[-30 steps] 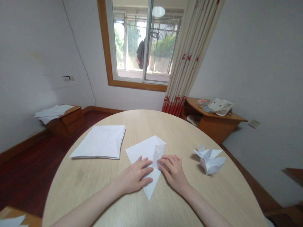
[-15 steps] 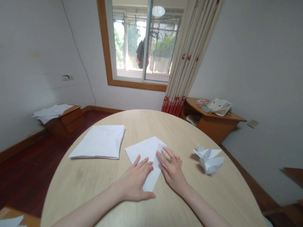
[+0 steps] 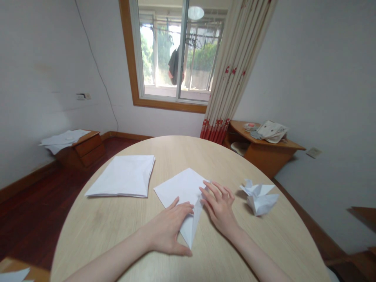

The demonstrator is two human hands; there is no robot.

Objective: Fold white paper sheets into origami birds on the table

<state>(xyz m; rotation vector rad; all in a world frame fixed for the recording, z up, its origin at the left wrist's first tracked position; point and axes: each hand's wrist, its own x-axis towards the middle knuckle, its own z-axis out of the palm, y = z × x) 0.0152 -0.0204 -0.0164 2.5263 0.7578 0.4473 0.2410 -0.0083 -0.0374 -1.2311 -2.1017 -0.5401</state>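
Note:
A white sheet of paper [image 3: 179,186], folded into a pointed shape, lies on the round table in front of me. Its tip points toward me and a narrow flap stands partly raised along the right side. My left hand [image 3: 169,229] rests flat on the lower left of this paper, fingers stretched and thumb apart near the tip. At the right corner, my right hand [image 3: 219,203] touches the flap with spread fingertips; part of that edge is hidden under the fingers.
A stack of white paper [image 3: 123,176] lies on the left of the pale wooden table [image 3: 100,235]. Folded white paper shapes [image 3: 260,197] stand at the right. Beyond are a small cabinet with papers [image 3: 88,147], a curtain [image 3: 232,78] and a corner desk [image 3: 264,156] holding a cloth bag.
The right flap, earlier folded over toward the middle, has swung back outward to the right. My right hand has moved slightly right with it; my left hand stays on the paper.

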